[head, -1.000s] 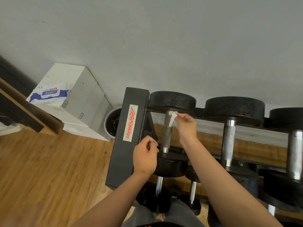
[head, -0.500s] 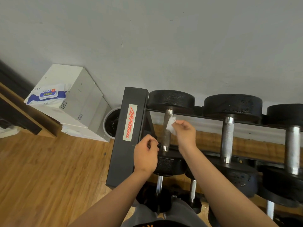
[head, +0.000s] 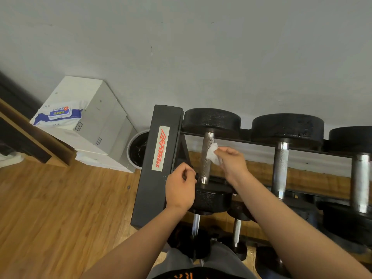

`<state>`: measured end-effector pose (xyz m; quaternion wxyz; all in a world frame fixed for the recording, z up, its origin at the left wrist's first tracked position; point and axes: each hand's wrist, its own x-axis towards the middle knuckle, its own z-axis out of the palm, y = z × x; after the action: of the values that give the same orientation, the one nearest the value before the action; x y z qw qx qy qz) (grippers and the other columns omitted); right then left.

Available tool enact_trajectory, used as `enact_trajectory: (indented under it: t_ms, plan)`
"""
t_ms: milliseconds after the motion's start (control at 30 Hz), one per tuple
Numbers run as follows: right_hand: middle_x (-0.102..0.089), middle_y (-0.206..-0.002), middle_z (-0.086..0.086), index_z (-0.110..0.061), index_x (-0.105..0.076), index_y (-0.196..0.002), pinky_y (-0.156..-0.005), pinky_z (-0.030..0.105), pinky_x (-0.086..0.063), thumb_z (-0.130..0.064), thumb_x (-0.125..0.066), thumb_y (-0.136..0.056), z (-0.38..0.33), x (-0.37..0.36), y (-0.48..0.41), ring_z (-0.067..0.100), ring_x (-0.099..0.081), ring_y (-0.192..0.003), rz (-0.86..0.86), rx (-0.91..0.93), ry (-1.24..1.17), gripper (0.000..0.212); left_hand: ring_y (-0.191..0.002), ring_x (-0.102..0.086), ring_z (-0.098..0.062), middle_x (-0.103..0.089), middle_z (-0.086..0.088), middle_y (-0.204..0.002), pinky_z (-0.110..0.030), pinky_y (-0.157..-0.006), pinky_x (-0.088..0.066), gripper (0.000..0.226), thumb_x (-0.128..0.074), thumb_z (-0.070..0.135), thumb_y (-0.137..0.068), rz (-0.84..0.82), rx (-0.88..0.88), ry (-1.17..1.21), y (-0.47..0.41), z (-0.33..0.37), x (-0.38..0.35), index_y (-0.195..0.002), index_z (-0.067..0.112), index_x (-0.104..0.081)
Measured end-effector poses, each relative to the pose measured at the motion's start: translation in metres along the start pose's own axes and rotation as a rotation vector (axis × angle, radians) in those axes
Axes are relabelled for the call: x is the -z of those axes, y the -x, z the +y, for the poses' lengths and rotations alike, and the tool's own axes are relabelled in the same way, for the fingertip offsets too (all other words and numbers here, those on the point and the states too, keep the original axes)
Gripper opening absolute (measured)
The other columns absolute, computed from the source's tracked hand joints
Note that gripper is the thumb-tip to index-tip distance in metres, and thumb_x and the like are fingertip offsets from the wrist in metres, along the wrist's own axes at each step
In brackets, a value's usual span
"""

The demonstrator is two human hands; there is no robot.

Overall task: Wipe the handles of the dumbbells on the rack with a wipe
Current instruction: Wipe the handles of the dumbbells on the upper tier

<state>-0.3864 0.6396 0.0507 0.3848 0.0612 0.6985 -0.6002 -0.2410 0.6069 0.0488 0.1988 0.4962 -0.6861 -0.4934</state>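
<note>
One small white wipe (head: 212, 155), crumpled and creased, is pinched in the fingertips of the right hand (head: 233, 163) and pressed against the right side of the leftmost dumbbell's handle (head: 206, 170), about midway along its knurled grey grip. That handle has shiny collars at both ends and joins two black, pebbly round heads on the top tier of the black rack (head: 157, 178). The left hand (head: 181, 190) sits by the handle's near end, fingers curled beside the rack's frame; whether they grip anything cannot be told. A second dumbbell (head: 281, 164) and a third (head: 360, 182) lie to the right. Left of the rack, a pack of wipes (head: 58, 114) rests on white boxes (head: 100, 121).
</note>
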Motion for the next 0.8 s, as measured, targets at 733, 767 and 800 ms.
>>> enact_trajectory:
  t_ms: [733,767,800]
  plan:
    - [-0.065,-0.089,-0.003,-0.010,-0.069,-0.092,-0.084,0.023,-0.045,-0.009,-0.066,-0.089,-0.006,-0.003,-0.003,0.009,-0.058,-0.087,0.014,0.105,0.038,0.004,-0.067,-0.059,0.000,-0.062,0.006,-0.066,-0.007,-0.061,-0.040,0.025,-0.049,0.012,-0.097,0.007,0.008,-0.016,0.000,-0.001,-0.002,-0.076,0.019,-0.060]
    - [-0.064,-0.087,-0.006,-0.009,-0.069,-0.095,-0.081,0.020,-0.044,-0.009,-0.066,-0.090,-0.005,-0.006,-0.002,0.005,-0.058,-0.085,0.023,0.115,0.029,0.006,-0.067,-0.059,-0.001,-0.063,0.005,-0.066,-0.008,-0.061,-0.040,0.025,-0.049,0.012,-0.097,0.009,0.010,-0.017,0.001,-0.002,-0.002,-0.076,0.019,-0.060]
    - [-0.064,-0.086,-0.009,-0.009,-0.069,-0.095,-0.076,0.015,-0.043,-0.008,-0.065,-0.090,0.000,-0.005,0.000,0.002,-0.057,-0.083,0.021,0.131,0.040,0.007,-0.067,-0.059,-0.001,-0.063,0.004,-0.067,-0.008,-0.061,-0.040,0.025,-0.049,0.013,-0.097,0.008,0.011,-0.020,0.002,-0.003,-0.002,-0.076,0.019,-0.060]
